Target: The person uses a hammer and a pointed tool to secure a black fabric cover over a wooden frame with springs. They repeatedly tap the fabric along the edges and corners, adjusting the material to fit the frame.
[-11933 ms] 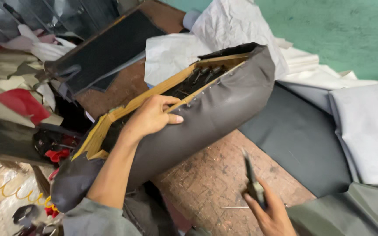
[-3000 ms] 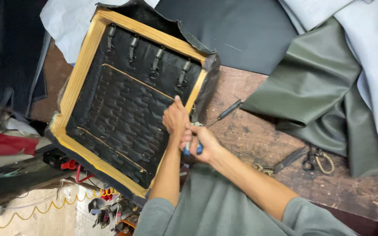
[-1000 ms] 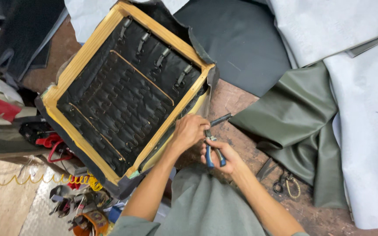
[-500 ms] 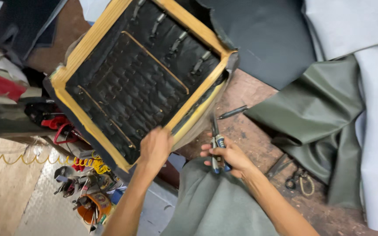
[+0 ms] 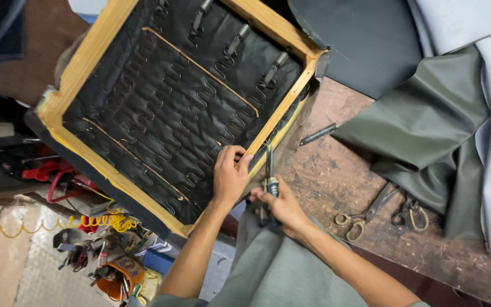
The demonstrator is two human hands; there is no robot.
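**Hands at the edge of an upturned seat frame**

We see a wooden seat frame (image 5: pixel 86 62) lying underside up on a worn wooden workbench (image 5: pixel 336 176), its zigzag springs (image 5: pixel 160 108) stretched across black lining. The frame fills the upper left of the view and overhangs the bench's near edge.

Our left hand (image 5: pixel 229 173) rests on the frame's near right rail, fingers curled over the inner edge and touching the wood, not closed round anything loose. Our right hand (image 5: pixel 279 204) sits just beside it, wrapped tightly round the blue-handled pliers (image 5: pixel 269 170), whose tip points up at the rail; we cannot tell whether the tip bites anything.

On the bench, a dark metal tool (image 5: pixel 317 134) lies near the frame's corner, and scissors (image 5: pixel 370 207) lie further right, beside folded olive-green vinyl (image 5: pixel 427 125). A yellow coiled hose (image 5: pixel 106 222) lies on the floor below.
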